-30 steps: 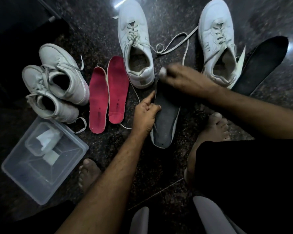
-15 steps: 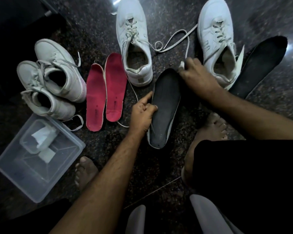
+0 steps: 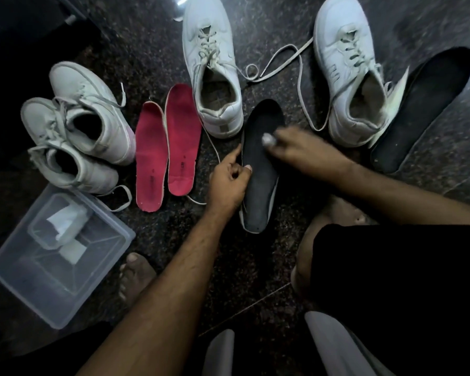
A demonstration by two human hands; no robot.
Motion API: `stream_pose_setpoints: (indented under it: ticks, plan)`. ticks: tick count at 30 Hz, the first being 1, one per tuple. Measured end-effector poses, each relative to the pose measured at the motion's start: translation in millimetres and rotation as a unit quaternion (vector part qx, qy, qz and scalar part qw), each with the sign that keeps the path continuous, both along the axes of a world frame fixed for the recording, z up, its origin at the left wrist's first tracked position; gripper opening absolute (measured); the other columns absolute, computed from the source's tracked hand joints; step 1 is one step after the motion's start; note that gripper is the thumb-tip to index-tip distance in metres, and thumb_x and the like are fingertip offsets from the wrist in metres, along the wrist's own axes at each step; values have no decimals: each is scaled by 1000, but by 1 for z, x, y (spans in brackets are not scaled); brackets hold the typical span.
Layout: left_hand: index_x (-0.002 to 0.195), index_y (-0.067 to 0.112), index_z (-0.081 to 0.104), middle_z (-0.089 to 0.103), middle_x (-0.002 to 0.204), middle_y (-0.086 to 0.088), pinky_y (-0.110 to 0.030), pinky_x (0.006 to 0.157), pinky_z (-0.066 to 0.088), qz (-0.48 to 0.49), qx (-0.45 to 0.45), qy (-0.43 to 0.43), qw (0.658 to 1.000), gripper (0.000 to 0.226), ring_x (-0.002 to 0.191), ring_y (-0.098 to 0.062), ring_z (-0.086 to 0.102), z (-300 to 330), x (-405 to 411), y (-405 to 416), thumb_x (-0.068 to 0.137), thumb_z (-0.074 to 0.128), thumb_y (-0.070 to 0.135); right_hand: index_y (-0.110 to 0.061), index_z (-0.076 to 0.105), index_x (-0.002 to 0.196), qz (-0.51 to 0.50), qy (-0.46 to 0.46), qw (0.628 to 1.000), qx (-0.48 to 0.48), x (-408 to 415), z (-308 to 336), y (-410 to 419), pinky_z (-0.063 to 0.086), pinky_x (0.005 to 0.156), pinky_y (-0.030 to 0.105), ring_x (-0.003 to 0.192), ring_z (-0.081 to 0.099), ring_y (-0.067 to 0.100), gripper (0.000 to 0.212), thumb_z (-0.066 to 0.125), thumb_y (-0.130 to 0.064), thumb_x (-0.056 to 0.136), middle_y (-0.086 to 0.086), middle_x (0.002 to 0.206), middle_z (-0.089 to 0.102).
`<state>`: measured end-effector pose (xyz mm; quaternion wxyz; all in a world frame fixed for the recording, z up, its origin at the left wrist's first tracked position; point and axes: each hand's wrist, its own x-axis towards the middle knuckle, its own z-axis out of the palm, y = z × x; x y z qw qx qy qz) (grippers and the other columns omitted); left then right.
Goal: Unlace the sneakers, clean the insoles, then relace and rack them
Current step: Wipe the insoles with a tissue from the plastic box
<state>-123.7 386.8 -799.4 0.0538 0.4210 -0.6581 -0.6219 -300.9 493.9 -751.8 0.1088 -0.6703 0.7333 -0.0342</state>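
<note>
Insole (image 3: 258, 183), black, lies on floor betw the two hands, long axis running near-to-far, toe end up by the laced sneaker (image 3: 212, 77), heel end nearest the person. L hand (image 3: 228, 183) sits at its left edge, thumb and fingers pinched on the rim, pinning it. R hand (image 3: 301, 150) lies over the upper part, closed on a small whitish wad (image 3: 267, 138), prob a wipe. R is nearer the toe; next stroke likely runs along the length twd heel.

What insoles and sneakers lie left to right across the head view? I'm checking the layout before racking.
Stacked sneaker pair → red insoles → middle sneaker → held black insole → right sneaker → far black insole.
</note>
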Motion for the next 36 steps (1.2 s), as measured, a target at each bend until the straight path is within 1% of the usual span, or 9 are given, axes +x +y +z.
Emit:
stream_pose_setpoints:
  ticks: [3, 7, 12, 15, 20, 22, 25, 29, 36]
  plan:
    - [146, 23, 50, 45, 55, 16, -24, 62, 41, 0, -11, -2, 1000, 56, 56, -4, 42, 1, -1, -1, 91, 61, 20, 10, 52, 124, -119, 35, 991, -51, -19, -11, -11, 50, 73, 46, 88, 53, 40, 35, 44, -11, 98, 24, 100, 52]
    - [145, 19, 51, 50, 66, -1, -28, 64, 40, -7, -11, 8, 1000, 57, 64, -12, 44, 4, -4, 1, 89, 61, 23, -3, 56, 128, 197, 75, 977, -24, -3, -14, -8, 43, 67, 39, 87, 45, 28, 38, 40, -21, 98, 12, 102, 49]
    - [142, 18, 55, 54, 59, 11, -30, 67, 48, 13, -11, -1, 1000, 52, 62, -7, 49, 6, -3, 3, 91, 63, 22, -1, 54, 131, -39, 58, 997, 19, -24, -8, -29, 35, 85, 42, 109, 45, 37, 35, 37, -8, 102, 25, 121, 48]
    - [135, 22, 60, 66, 70, -9, -43, 74, 57, 5, -17, -4, 1000, 50, 69, -13, 60, 10, -3, 4, 87, 64, 33, -3, 56, 128, 135, 59, 989, -34, -9, -12, -22, 44, 70, 42, 90, 49, 34, 38, 38, -17, 98, 17, 106, 52]
    - [117, 15, 68, 71, 74, -10, -45, 74, 57, 32, -47, -30, 998, 25, 69, -13, 63, 10, -5, 0, 93, 66, 20, 3, 52, 127, -138, 47, 989, -9, -11, -11, -21, 47, 78, 48, 95, 52, 39, 38, 38, -22, 102, 24, 105, 51]
    - [112, 18, 69, 71, 76, -12, -45, 74, 56, 37, -55, -26, 997, 22, 69, -15, 63, 12, -7, -1, 91, 65, 21, -9, 56, 121, -29, -30, 999, -12, 4, 1, -13, 42, 79, 46, 89, 48, 28, 47, 33, -45, 103, 9, 99, 50]
    - [111, 16, 70, 72, 77, -1, -44, 78, 58, 29, -91, -68, 993, 24, 75, -18, 68, 7, -5, -6, 88, 67, 24, -9, 60, 121, 145, -10, 989, 2, 24, -3, 5, 42, 68, 43, 83, 50, 29, 36, 38, -30, 103, 9, 96, 52]
    - [112, 15, 68, 66, 75, 8, -38, 75, 58, 12, -98, -81, 992, 26, 70, -11, 63, 10, 1, -3, 87, 73, 20, -9, 54, 133, -46, 5, 999, 5, 3, -7, 1, 44, 71, 43, 86, 50, 34, 37, 44, -23, 101, 15, 96, 46]
    - [111, 17, 62, 56, 71, 7, -38, 69, 52, -49, -208, -133, 968, 33, 69, -21, 60, 21, 13, 15, 81, 76, 11, -4, 54, 133, 97, 15, 995, 10, 10, -3, 3, 49, 63, 43, 82, 48, 33, 42, 40, -20, 97, 17, 99, 49]
